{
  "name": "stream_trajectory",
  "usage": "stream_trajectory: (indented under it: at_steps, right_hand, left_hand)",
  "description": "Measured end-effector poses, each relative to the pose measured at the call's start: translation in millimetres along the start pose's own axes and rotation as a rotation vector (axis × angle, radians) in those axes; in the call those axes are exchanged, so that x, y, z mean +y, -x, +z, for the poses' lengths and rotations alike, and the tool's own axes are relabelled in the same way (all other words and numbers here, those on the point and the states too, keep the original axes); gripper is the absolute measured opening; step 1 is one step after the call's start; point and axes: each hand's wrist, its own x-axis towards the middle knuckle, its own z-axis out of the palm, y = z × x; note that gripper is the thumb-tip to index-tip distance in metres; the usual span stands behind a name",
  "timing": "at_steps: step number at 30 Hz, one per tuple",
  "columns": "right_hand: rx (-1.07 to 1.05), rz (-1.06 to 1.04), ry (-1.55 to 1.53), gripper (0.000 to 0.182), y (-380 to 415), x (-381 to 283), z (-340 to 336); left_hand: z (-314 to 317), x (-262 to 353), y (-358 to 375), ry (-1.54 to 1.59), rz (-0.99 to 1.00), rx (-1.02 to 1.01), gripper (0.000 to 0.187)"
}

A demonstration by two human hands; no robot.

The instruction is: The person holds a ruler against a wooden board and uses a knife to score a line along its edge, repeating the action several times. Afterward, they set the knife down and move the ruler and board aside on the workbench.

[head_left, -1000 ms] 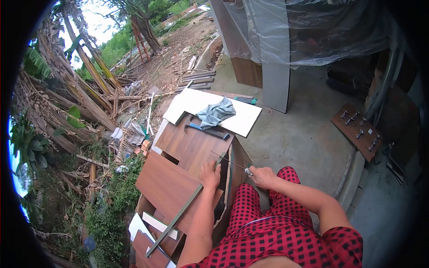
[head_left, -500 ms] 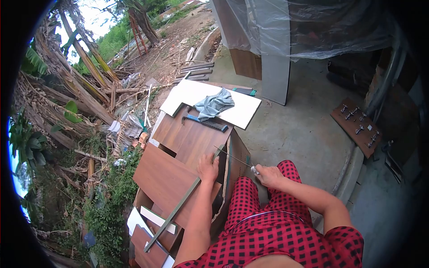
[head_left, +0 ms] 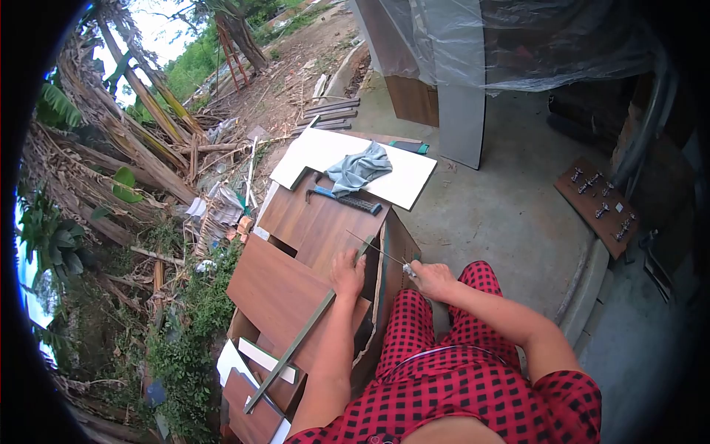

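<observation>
My left hand [head_left: 347, 272] is closed over a long narrow wooden strip [head_left: 296, 346], pressing it down near its upper end. The strip slants across stacked boards toward the lower left. In my right hand [head_left: 435, 281] is a thin saw blade [head_left: 379, 249] with a pale, wrapped-looking grip. Its blade points up and left, crossing the strip's end just beyond my left fingers. Under the strip lies a brown wood-grain board [head_left: 275, 287]. A claw hammer [head_left: 344, 198] with a blue and black handle rests farther up on the brown panel.
A grey-blue cloth [head_left: 360, 169] lies on a white board [head_left: 407, 177]. Several offcuts, including a brown piece [head_left: 251, 405], fill the lower left. A board with metal hinges [head_left: 597, 207] sits on the concrete floor at right. Plastic sheeting [head_left: 547, 44] hangs behind; plants [head_left: 185, 333] border the left.
My right hand has moved a little left and up, sliding the blade farther across the strip. My left hand keeps its place on the strip. The view has shifted slightly.
</observation>
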Motion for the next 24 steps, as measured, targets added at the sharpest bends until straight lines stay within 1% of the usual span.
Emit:
stream_trajectory:
  at_steps: [2, 4, 6, 10, 12, 15, 18, 19, 21, 24]
  right_hand:
    - [-0.006, -0.001, 0.016, 0.02, 20, 10, -6]
    - [-0.005, 0.006, 0.027, 0.02, 23, 13, -7]
    - [-0.024, -0.005, 0.047, 0.02, 4, 7, -6]
    - [0.01, -0.014, 0.006, 0.019, -53, -19, 12]
    - [0.048, 0.006, -0.007, 0.019, -69, -26, 18]
    - [0.072, -0.014, -0.011, 0.019, -56, -19, 19]
    - [0.054, -0.008, -0.005, 0.02, -9, -4, 7]
    - [0.027, 0.004, -0.006, 0.02, 6, 4, 6]
    - [0.051, 0.003, 0.01, 0.02, 29, 17, 3]
    - [0.039, -0.012, 0.02, 0.021, 23, 18, 3]
  left_hand:
    - [1, 0, 1, 0.003, 0.01, 0.016, 0.023]
    - [2, -1, 0, 0.012, 0.009, 0.006, 0.023]
    - [2, -1, 0, 0.011, 0.018, 0.003, 0.023]
    - [-1, 1, 0, -0.007, 0.03, 0.011, 0.022]
    - [-3, 4, 0, 0.009, 0.025, 0.003, 0.022]
    - [-2, 5, 1, 0.015, 0.025, 0.007, 0.022]
    - [0, 4, 1, 0.01, 0.021, 0.019, 0.022]
    - [0, 3, 1, 0.003, 0.003, -0.01, 0.023]
    - [1, 2, 0, -0.006, -0.003, -0.018, 0.023]
    - [1, 2, 0, -0.005, 0.004, -0.016, 0.023]
